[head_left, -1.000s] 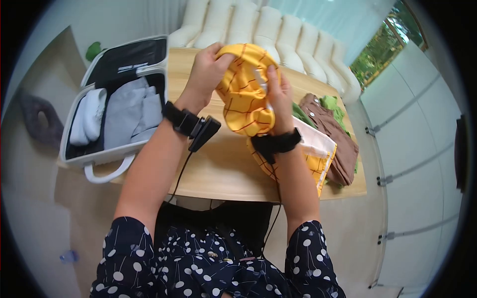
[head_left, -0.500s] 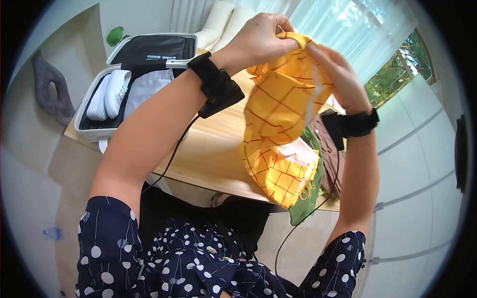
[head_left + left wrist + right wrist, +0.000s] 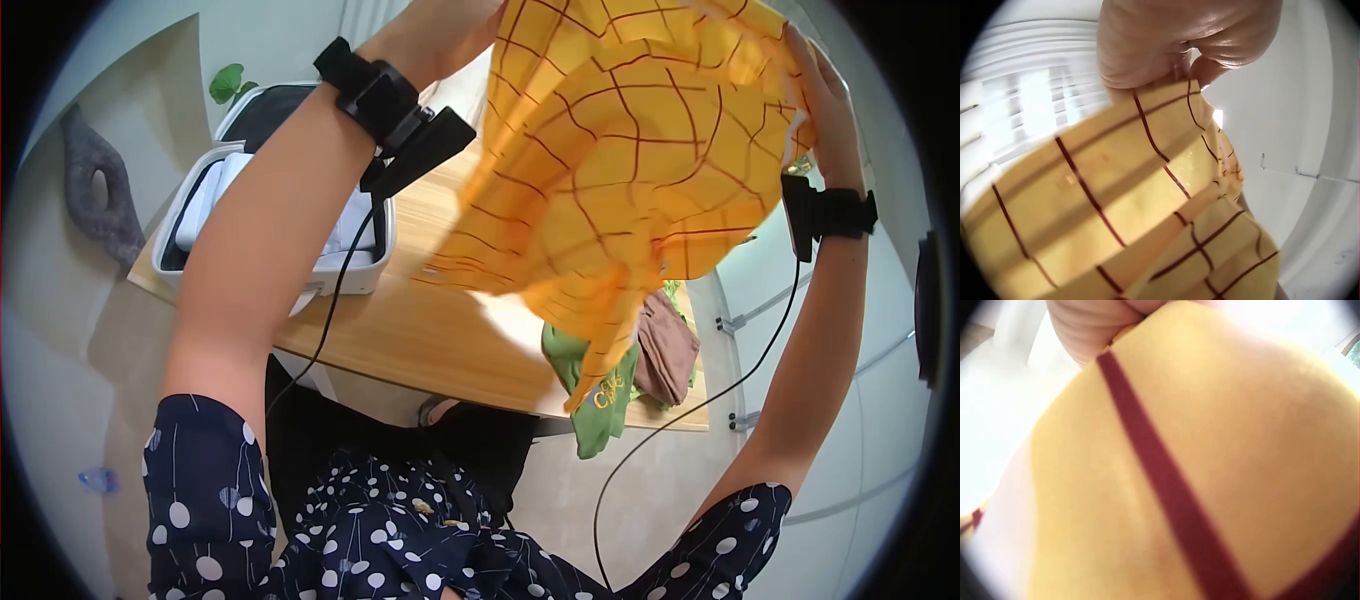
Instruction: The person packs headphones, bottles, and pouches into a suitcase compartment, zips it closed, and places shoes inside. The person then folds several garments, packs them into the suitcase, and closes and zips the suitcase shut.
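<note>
Head view, cloth (image 3: 640,150): held up over table (image 3: 430,330), between both hands, lower part loose and folded.
Head view, step: probably opening out and straightening of cloth in the air.
Head view, direction: wide side up, narrow tip down, towards green garment (image 3: 590,400).
Head view, long axis: seemingly from upper side to low tip, with a slight slant; hard to be sure because of folds.
Head view, left hand (image 3: 440,35): at upper left of cloth, fingertips outside the frame.
Head view, right hand (image 3: 828,110): bent around right edge of cloth.
Left wrist view, left hand: nearly closed, pinching edge of cloth.
Right wrist view, right hand: only partly visible, at edge of cloth; exact opening impossible to tell here.
Next move: seems to call for firm hold on both edges and shaking out of folds.
</note>
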Action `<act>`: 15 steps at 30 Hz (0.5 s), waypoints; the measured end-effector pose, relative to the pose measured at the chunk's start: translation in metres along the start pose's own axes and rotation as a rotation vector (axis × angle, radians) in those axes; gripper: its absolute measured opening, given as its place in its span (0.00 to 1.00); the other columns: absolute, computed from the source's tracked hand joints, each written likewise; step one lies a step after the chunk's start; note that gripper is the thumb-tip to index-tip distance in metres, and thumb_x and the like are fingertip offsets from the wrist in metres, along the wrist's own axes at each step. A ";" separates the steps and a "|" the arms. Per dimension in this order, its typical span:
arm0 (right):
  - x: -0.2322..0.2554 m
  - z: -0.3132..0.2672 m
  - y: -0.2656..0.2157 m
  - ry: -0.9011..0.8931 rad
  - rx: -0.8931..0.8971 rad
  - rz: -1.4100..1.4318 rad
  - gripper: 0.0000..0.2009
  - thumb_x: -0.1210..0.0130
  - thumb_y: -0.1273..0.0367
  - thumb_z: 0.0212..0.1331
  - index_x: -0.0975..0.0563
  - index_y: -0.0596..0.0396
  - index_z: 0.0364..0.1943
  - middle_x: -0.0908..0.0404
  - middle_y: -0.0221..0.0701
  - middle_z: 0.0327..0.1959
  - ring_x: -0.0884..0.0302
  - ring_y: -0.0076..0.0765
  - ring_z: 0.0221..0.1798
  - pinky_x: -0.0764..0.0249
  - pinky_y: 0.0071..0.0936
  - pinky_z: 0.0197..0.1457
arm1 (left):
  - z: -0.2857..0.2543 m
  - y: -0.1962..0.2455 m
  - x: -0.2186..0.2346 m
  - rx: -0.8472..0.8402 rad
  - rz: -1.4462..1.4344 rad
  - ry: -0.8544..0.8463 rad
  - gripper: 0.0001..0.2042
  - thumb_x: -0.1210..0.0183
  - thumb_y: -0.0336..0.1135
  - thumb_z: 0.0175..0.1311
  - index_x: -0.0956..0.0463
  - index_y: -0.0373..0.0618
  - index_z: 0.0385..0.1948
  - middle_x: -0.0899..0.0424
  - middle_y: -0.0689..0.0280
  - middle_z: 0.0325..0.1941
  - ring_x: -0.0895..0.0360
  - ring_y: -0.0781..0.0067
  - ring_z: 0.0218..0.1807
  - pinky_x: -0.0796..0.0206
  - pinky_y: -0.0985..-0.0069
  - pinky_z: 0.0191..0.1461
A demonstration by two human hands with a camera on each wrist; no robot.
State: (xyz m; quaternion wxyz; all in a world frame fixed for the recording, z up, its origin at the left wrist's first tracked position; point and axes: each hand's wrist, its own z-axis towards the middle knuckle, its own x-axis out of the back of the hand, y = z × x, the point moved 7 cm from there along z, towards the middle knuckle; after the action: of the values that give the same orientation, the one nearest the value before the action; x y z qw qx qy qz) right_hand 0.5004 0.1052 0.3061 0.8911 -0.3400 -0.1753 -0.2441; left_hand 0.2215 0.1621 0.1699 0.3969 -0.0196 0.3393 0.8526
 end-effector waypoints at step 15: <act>-0.058 -0.030 -0.040 0.049 0.122 0.048 0.17 0.51 0.58 0.65 0.24 0.61 0.42 0.24 0.24 0.31 0.27 0.17 0.33 0.28 0.18 0.37 | -0.036 0.001 -0.007 -0.228 0.978 0.293 0.08 0.46 0.32 0.62 0.29 0.39 0.37 0.23 0.66 0.31 0.27 0.80 0.29 0.34 0.81 0.35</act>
State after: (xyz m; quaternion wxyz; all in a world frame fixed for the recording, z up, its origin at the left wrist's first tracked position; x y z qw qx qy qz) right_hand 0.4354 0.0767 0.2780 0.9199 -0.2830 -0.1595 -0.2198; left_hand 0.2171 0.1356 0.1449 -0.1041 -0.0210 0.2656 0.9582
